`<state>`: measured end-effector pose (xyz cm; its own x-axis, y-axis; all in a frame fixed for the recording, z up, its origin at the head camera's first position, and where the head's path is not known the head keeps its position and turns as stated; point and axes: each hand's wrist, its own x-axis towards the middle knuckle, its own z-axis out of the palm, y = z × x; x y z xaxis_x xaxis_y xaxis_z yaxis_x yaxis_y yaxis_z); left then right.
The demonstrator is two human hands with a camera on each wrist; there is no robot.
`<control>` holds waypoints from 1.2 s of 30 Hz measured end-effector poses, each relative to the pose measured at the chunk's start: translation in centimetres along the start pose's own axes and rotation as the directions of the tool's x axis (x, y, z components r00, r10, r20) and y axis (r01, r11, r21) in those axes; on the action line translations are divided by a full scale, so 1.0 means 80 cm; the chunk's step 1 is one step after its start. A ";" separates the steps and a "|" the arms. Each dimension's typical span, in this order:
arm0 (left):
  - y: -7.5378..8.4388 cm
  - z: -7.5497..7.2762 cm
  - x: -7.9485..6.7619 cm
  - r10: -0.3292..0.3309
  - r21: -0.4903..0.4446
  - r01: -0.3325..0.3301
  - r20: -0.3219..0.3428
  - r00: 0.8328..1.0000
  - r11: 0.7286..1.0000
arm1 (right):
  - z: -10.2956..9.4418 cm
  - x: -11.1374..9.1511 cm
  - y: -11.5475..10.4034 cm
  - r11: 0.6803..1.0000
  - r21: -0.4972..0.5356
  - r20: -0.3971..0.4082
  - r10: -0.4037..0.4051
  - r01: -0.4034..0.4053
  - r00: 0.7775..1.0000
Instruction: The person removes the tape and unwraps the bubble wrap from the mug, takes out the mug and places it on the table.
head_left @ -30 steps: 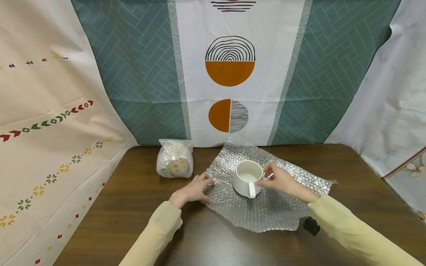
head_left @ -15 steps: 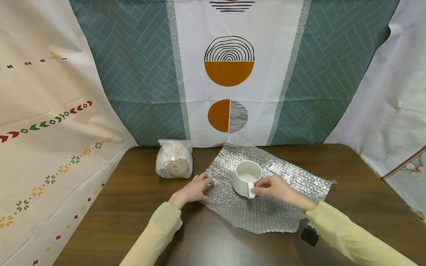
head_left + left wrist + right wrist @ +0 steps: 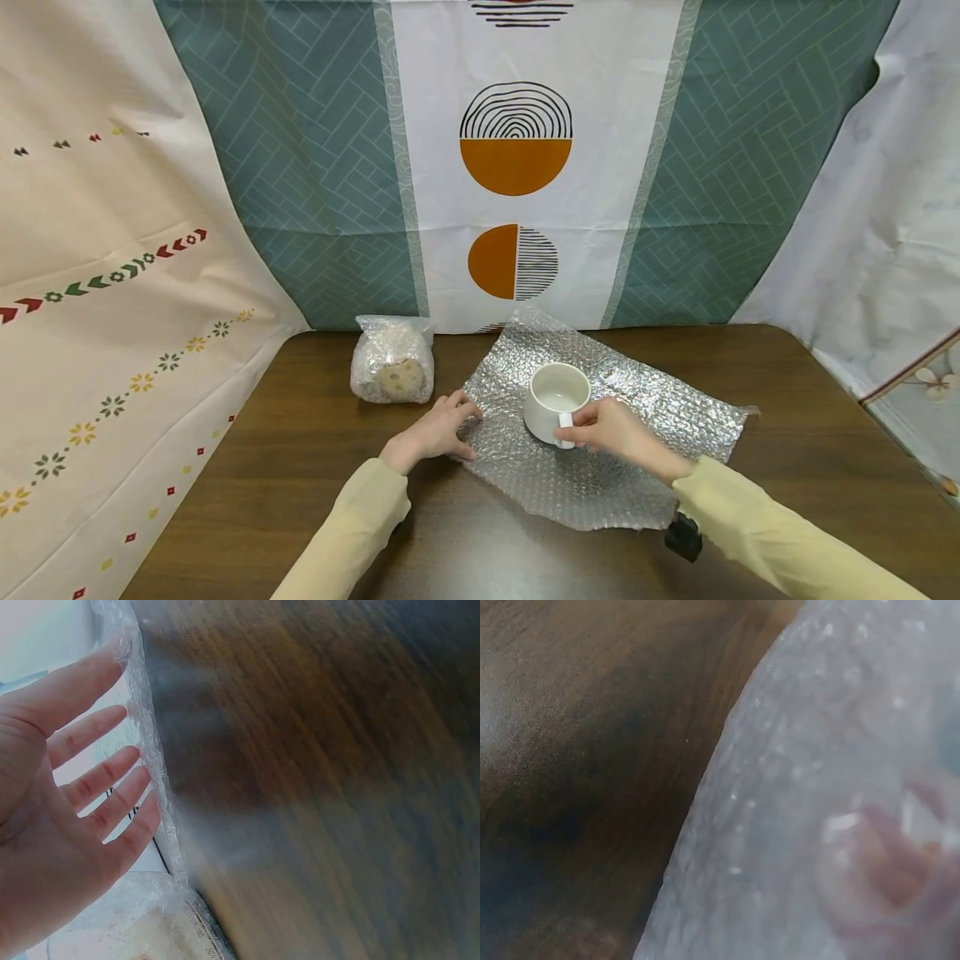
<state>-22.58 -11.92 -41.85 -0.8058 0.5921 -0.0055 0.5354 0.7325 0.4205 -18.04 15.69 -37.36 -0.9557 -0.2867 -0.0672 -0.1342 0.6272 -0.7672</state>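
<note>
A white mug (image 3: 553, 408) stands upright on a spread sheet of bubble wrap (image 3: 510, 467), its handle facing the near side. Thumb and fingers of my right hand (image 3: 611, 429) pinch that handle. In the right wrist view the bubble wrap (image 3: 772, 787) fills much of the frame, and the right hand (image 3: 896, 877) looks blurred behind it. My left hand (image 3: 435, 429) rests at the sheet's left edge with its fingers spread. The left wrist view shows the fingers of the left hand (image 3: 60, 772) extended to the edge of the bubble wrap (image 3: 146, 727).
A bubble-wrapped bundle (image 3: 393, 358) sits at the back left of the brown wooden table (image 3: 300, 467), a beige patch showing through its front. Patterned cloths (image 3: 330, 167) hang behind and at both sides. A small black device (image 3: 683, 537) is by the right wrist.
My right hand has moved left and slightly down from beside the mug, and its fingers have closed on the handle. The mug and left hand have stayed in place.
</note>
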 end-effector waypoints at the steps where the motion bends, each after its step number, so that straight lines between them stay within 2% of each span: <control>1: 0.000 0.000 0.000 0.000 0.001 0.000 0.000 1.000 1.000 | 0.001 0.000 0.000 1.000 -0.001 -0.007 0.004 -0.004 1.000; 6: 0.000 -0.001 0.000 -0.014 0.009 0.014 0.006 1.000 1.000 | 0.005 0.000 0.000 1.000 -0.014 -0.050 0.013 -0.014 0.999; 14: 0.001 -0.001 -0.002 -0.015 -0.009 0.015 0.005 1.000 1.000 | 0.010 -0.001 -0.003 0.998 0.021 -0.067 0.065 -0.064 0.996; 20: -0.001 0.000 -0.002 -0.024 -0.008 0.024 0.016 1.000 1.000 | 0.007 -0.001 0.000 0.999 0.026 -0.056 0.024 -0.023 0.998; 25: -0.002 -0.001 -0.002 -0.033 -0.008 0.033 0.017 0.999 0.999 | 0.002 -0.002 -0.002 0.989 0.142 -0.022 0.052 -0.048 0.998; 30: -0.001 0.000 -0.003 -0.040 -0.003 0.041 0.018 0.999 0.999 | -0.001 -0.004 -0.002 0.956 0.281 0.008 0.080 -0.079 0.997; 36: 0.003 0.003 -0.004 -0.048 0.001 0.048 0.026 0.998 0.999 | -0.004 -0.004 0.007 0.950 0.303 0.011 0.076 -0.076 0.997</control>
<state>-22.15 -11.84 -41.95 -0.8239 0.5645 -0.0494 0.4960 0.7606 0.4190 -17.92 16.37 -37.56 -0.9602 -0.2459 -0.1325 0.0245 0.3982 -0.9170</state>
